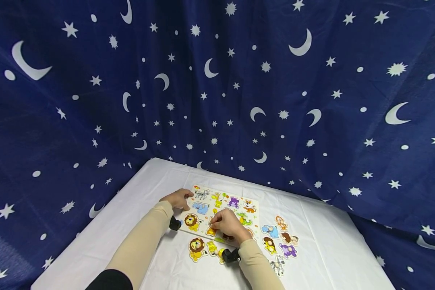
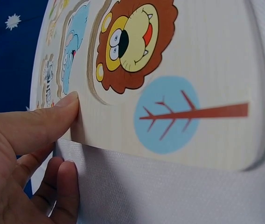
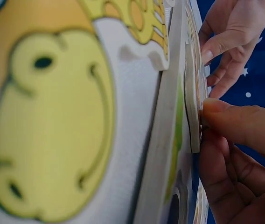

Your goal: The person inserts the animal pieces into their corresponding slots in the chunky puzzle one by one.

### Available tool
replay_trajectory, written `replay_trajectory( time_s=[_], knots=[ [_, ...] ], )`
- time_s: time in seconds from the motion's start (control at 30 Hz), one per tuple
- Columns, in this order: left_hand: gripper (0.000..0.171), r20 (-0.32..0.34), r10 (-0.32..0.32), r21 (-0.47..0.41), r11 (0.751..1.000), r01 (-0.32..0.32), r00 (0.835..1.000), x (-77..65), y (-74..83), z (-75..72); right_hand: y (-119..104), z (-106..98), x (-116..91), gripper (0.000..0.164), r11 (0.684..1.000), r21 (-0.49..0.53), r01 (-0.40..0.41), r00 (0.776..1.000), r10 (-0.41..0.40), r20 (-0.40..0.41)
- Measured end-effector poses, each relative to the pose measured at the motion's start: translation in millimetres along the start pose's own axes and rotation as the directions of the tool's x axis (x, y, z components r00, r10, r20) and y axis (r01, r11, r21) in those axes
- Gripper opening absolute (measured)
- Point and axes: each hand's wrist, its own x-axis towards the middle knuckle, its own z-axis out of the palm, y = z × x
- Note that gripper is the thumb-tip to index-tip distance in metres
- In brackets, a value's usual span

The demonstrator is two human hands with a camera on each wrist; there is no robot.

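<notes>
A wooden animal puzzle board (image 2: 109,130) lies on the table. My left hand (image 1: 178,199) is at its left edge. In the left wrist view, the thumb (image 2: 65,112) rests on the board's face beside the printed lion (image 2: 137,46), while the other fingers bend down alongside the edge. With thumb and fingertips, my right hand (image 1: 229,223) pinches an orange puzzle piece (image 1: 211,232) over the board's front row. Seen edge-on in the right wrist view, that piece (image 3: 193,107) stands slightly off the board; its knob is hidden by the fingers.
Before the board lie a lion piece (image 1: 197,249) and a yellow giraffe piece (image 1: 212,248), partly behind the right wrist camera (image 1: 230,255). Several pieces are spread to the right, including an elephant (image 1: 270,231), a purple hippo (image 1: 288,250) and a zebra (image 1: 278,266). A starry curtain (image 1: 217,88) hangs behind.
</notes>
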Motion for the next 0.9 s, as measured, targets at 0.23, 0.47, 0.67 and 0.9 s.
replay_trajectory(
  time_s=[0.23, 0.47, 0.67, 0.9],
  knots=[
    [0.059, 0.004, 0.005, 0.009, 1.000, -0.005, 1.000, -1.1, 1.4, -1.6, -2.3, -0.2, 2.4, 0.005, 0.999, -0.035, 0.004, 1.000, -0.004, 0.011],
    [0.059, 0.011, 0.013, -0.001, 1.000, -0.013, 1.000, 0.0, 0.1, -1.3, -1.8, -0.3, 2.5, 0.005, 0.999, -0.048, 0.002, 1.000, -0.002, 0.015],
    [0.059, 0.009, 0.010, -0.001, 1.000, -0.010, 1.000, 0.2, 1.4, -2.8, -3.1, -0.7, 1.9, 0.006, 0.999, -0.052, -0.011, 1.000, 0.011, 0.003],
    [0.059, 0.013, 0.005, 0.004, 1.000, -0.005, 1.000, -0.4, 1.5, -2.2, -3.9, 0.7, 0.1, 0.004, 0.998, -0.059, -0.015, 1.000, 0.015, 0.001]
  ],
)
